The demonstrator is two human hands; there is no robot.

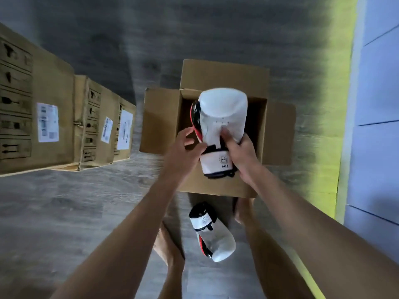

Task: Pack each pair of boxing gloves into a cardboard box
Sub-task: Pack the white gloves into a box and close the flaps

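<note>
Grey wood-grain flooring lies under a white padded boxing glove with red-and-black trim (223, 111), held partway into an open brown cardboard box (159, 117). Its matching white glove (216, 240) lies on the floor near the feet, so I judge this pair barely started. The right hand (241, 154) clasps the held glove at its wrist; the left hand (183, 152) pinches its trimmed edge.

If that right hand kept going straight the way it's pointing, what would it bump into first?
The right hand grips the white boxing glove; pushed onward, they would likely meet the inside of the open cardboard box, though depth is unclear.
</note>
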